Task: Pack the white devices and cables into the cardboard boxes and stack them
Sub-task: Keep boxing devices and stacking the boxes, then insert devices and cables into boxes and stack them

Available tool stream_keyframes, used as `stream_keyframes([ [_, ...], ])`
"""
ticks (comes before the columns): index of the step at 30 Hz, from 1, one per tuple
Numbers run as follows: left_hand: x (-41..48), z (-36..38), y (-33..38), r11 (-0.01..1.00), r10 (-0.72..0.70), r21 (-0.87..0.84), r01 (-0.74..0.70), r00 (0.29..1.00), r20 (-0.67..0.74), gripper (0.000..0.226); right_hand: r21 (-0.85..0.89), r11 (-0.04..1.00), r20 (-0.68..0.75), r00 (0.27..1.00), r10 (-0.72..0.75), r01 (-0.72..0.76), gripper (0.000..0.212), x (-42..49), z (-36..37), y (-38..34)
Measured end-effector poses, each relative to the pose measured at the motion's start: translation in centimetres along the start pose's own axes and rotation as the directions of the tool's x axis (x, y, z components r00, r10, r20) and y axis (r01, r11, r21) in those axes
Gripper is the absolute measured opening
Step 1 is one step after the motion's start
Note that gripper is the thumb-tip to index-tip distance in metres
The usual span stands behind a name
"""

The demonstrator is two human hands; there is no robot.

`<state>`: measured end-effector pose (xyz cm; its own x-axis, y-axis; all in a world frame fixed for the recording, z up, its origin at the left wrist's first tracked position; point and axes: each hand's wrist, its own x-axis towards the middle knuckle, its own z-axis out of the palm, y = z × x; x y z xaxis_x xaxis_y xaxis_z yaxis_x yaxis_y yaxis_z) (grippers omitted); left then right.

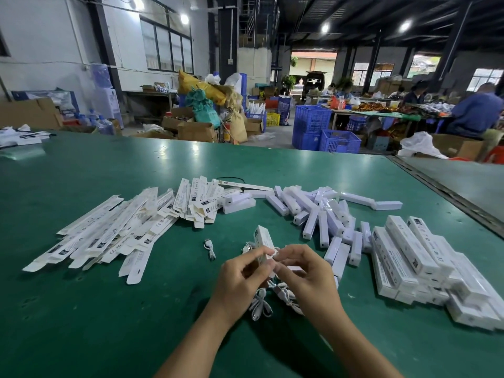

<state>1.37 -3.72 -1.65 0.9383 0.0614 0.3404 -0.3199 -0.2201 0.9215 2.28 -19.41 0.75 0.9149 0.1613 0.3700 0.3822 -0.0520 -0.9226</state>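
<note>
White devices and boxes on green table, blue crates beyond.

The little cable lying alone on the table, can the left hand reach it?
Probably yes: only bare table lies between the left hand and the lone cable, though it pinches the small box now.

held box: 1 | lone cable: 1 | flat boxes: dozens | loose devices: dozens | packed boxes: uncountable stack

Dim warehouse; blue crates; ceiling lamps
</note>
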Motion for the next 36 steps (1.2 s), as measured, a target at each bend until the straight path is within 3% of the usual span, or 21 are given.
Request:
stream_keyframes([
  [3, 0.1, 0.3, 0.0, 1.0, 0.005, 0.021, -0.005, 1.0, -0.006, 0.034, 0.005, 0.999, -0.031, 0.998, 0.051, -0.051, 0.018, -0.2, 0.3, 0.0],
  [7, 0.1, 0.5, 0.1, 0.993, 0.06, 0.108, -0.057, 0.998, -0.028, 0.026, 0.142, 0.973, -0.011, 0.982, 0.188, -0.184, 0.02, -0.5, 1.2, 0.0],
  [10, 0.0, 0.7, 0.1, 0.976, 0.111, 0.187, -0.108, 0.994, -0.006, 0.028, 0.011, 0.985, -0.056, 0.984, 0.172, -0.171, 0.004, -0.3, 0.9, -0.3],
  [15, -0.1, 1.3, -0.1, 0.944, 0.184, 0.261, -0.201, 0.979, 0.088, 0.05, -0.1, 0.969, -0.136, 0.967, 0.213, -0.228, 0.013, 0.4, -0.4, -0.7],
  [18, -0.2, 1.4, -0.2, 0.925, 0.161, 0.342, -0.168, 0.986, 0.048, 0.067, -0.377, 0.915, -0.231, 0.971, 0.056, -0.142, 0.008, 1.5, -2.5, -0.8],
  [20, -0.3, 1.3, -0.4, 0.917, 0.163, 0.371, -0.147, 0.987, -0.012, 0.07, -0.55, 0.827, -0.32, 0.944, -0.08, -0.117, 0.009, 2.4, -4.6, -0.7],
  [22, -0.3, 1.0, -0.4, 0.918, 0.139, 0.38, -0.108, 0.989, -0.055, 0.066, -0.614, 0.771, -0.416, 0.9, -0.13, -0.173, 0.012, 3.0, -6.9, -0.5],
  [29, -0.2, 0.4, -0.5, 0.923, 0.079, 0.383, -0.021, 0.987, -0.136, 0.047, -0.569, 0.71, -0.662, 0.743, -0.096, -0.415, 0.018, 3.5, -12.2, 0.6],
  [36, -0.2, 0.2, -0.7, 0.933, 0.043, 0.36, 0.02, 0.985, -0.166, 0.047, -0.533, 0.677, -0.723, 0.689, -0.052, -0.507, 0.014, 3.3, -12.7, 0.9],
])
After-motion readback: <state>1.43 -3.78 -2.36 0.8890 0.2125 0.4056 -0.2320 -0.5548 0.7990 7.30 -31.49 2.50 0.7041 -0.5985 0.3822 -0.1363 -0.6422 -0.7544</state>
